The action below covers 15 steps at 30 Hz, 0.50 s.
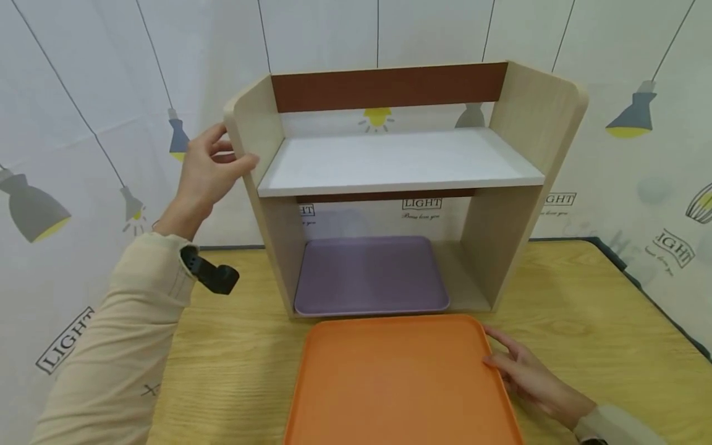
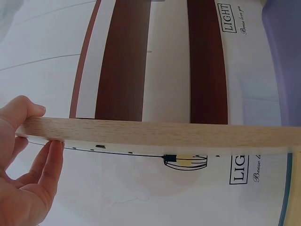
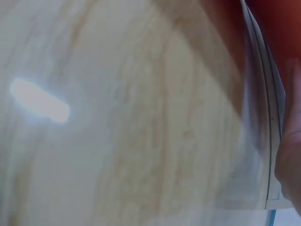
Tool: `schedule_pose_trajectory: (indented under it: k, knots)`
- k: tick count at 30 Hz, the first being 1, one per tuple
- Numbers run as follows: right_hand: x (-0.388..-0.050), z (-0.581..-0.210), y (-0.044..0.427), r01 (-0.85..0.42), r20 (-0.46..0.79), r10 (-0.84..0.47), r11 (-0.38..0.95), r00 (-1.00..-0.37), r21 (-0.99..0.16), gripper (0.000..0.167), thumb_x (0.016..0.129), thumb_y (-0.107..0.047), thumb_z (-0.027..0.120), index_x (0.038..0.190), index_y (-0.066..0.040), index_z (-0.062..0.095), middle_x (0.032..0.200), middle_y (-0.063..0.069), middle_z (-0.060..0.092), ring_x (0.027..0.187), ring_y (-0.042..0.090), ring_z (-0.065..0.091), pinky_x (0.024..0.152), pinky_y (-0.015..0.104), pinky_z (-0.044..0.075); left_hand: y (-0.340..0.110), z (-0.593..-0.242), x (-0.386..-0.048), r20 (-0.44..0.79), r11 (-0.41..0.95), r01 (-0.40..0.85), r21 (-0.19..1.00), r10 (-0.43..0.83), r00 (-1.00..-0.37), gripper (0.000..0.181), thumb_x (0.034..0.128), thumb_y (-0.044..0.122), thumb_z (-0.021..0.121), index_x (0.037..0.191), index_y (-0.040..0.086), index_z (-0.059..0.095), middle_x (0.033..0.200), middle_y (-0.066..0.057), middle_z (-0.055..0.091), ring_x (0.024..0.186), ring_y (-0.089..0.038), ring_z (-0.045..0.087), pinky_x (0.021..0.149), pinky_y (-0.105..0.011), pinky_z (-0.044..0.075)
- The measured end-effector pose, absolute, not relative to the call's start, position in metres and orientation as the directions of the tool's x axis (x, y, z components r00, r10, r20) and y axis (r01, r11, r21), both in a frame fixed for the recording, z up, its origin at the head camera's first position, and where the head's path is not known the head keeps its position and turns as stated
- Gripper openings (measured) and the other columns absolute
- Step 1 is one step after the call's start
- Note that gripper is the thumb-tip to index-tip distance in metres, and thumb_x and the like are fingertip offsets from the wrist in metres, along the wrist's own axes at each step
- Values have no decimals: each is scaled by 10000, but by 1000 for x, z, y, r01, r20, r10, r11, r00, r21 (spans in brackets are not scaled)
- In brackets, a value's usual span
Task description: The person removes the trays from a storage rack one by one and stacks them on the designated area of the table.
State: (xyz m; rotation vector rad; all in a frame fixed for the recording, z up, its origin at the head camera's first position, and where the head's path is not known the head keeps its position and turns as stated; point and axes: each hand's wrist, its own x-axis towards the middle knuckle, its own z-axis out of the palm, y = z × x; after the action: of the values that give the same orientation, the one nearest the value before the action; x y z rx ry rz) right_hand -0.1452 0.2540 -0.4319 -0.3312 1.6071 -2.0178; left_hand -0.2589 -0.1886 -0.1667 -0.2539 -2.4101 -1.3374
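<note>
Now, left hand (image 1: 204,170) gripping shelf unit (image 1: 400,161), right hand (image 1: 535,378) pinching orange tray (image 1: 397,383).

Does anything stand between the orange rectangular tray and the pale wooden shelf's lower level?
Nothing visible stands between them. A purple rectangular tray, though, lies across most of that lower level, leaving a strip at the right bare. The right hand holds the orange tray.

Two trays (image 1: 372,275) (image 1: 397,383), one rack (image 1: 400,162), two hands (image 1: 201,173) (image 1: 535,382)
</note>
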Motion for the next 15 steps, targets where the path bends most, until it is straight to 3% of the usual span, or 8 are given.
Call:
schedule_pose_trajectory:
  k: [7,15]
  knots:
    - [-150,-441,250,284,-176,-526,-130,-832,-950,786,916,-60,421,1354,-50,-231,935,55,631,749,143,620,630,305,516,-188,-166,-257,408,533,335,777,-21,-913,572,816,216,614,1341,231,388,1138,-133,493,1032,-267,525,874,-410,428]
    - [-159,-434,245,119,-159,-470,115,-868,-986,701,924,-78,428,1354,91,-99,995,169,605,814,217,619,645,378,520,-188,-166,-257,409,539,335,773,-21,-912,573,821,220,606,1347,229,380,1159,-139,486,1040,-274,519,876,-416,426]
